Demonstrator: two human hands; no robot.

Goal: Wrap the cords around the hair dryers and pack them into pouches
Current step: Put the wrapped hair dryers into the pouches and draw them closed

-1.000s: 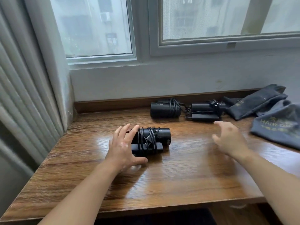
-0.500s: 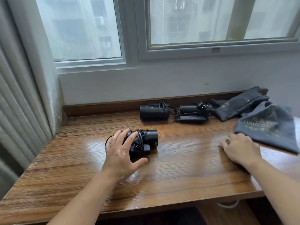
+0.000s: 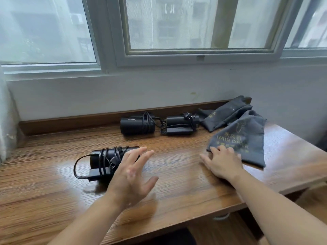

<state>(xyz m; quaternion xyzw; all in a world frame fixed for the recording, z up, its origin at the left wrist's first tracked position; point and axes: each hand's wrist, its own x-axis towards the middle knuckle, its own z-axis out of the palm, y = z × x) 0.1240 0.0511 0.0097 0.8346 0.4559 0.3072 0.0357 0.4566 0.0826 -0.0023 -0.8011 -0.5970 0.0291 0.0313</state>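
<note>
A black hair dryer (image 3: 106, 161) with its cord wound round it lies on the wooden table (image 3: 44, 188), a loop of cord sticking out to its left. My left hand (image 3: 131, 175) hovers just right of it, fingers spread, holding nothing. My right hand (image 3: 221, 161) lies flat on the table with its fingertips on the near edge of a grey pouch (image 3: 242, 138) marked HAIR DRYER. Two more wrapped black dryers (image 3: 137, 125) (image 3: 178, 125) lie by the back wall. A second grey pouch (image 3: 224, 112) lies behind the first.
A white wall and window frame (image 3: 194, 57) run behind the table. A curtain (image 3: 7, 121) hangs at the left. The table's front edge runs near my forearms, and its right end drops off past the pouches.
My left hand has come off the near dryer and shifted right. My right hand has slid toward the grey pouch and now touches its edge. The view swung left.
</note>
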